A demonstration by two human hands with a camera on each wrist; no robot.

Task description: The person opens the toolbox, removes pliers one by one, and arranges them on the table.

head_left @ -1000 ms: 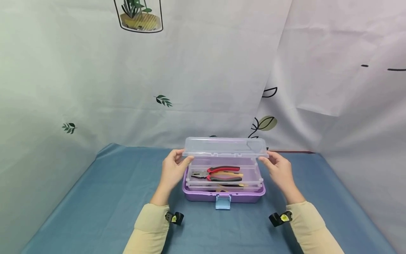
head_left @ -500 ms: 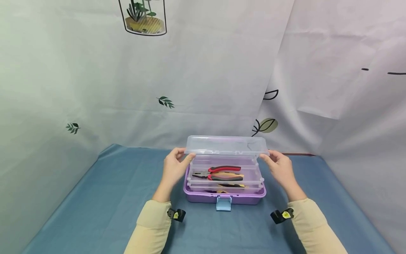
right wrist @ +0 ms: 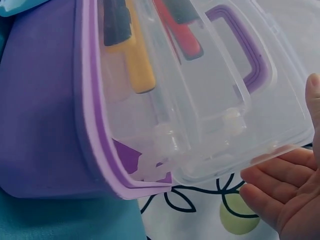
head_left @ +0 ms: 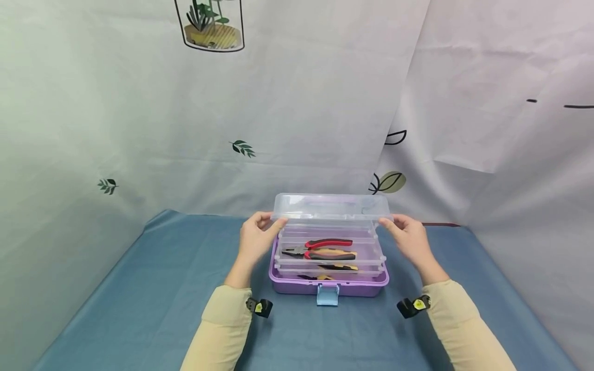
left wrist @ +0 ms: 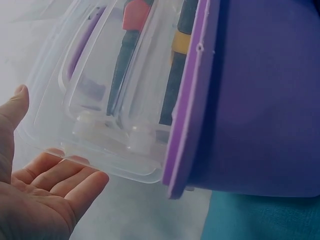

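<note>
The clear lid (head_left: 331,207) is raised at the back of the purple toolbox (head_left: 297,287), between the two hands. The left hand (head_left: 255,235) pinches one front corner, thumb before it and fingers behind; the right hand (head_left: 408,239) pinches the opposite corner in the same way — both work well above the box's rim. A purple handle (right wrist: 250,52) is set in the lid. Beneath the lid, see-through trays (head_left: 366,247) stand stepped over the box: pliers with red-and-black handles (head_left: 334,256) lie in the upper one beside an orange-yellow handle (head_left: 330,251), and yellow-and-black tools (head_left: 339,267) show lower down, partly hidden by tray walls. At the front a light-blue latch (head_left: 327,295) hangs down. Each wrist carries a small black device (head_left: 264,308) with a yellow label (head_left: 258,307) — too small to read — below cream sleeves (head_left: 223,322). The box sits on a blue cloth (head_left: 153,288), before a pale backdrop (head_left: 301,98) printed with leaves and a potted plant (head_left: 213,33).
</note>
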